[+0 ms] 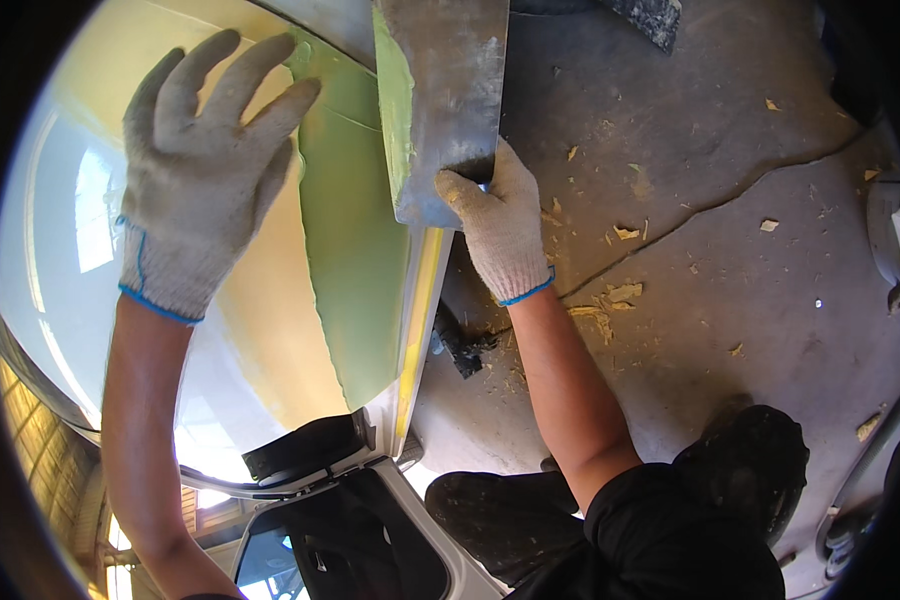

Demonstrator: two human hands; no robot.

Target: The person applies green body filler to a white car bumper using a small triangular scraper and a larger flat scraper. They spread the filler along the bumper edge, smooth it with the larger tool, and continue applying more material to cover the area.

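My left hand [200, 160], in a pale knit glove with blue cuff, has its fingers spread over a curved white car panel [65, 230] with cream patches; whether it touches the surface I cannot tell. A band of pale green filler [340, 290] runs along the panel's right part, beside a yellow-striped edge [408, 370]. My right hand [490, 215], in a similar glove, grips a wide flat metal spreader [450, 80] with green filler along its left side, held upright in the picture at the panel's upper right edge.
The grey floor [700, 300] carries yellow scraps [625, 232] and a long cable [710, 205]. A dark door panel [360, 520] is at the bottom, near my dark-clothed legs [490, 510]. A hose [860, 480] and another object [885, 225] sit at the right rim.
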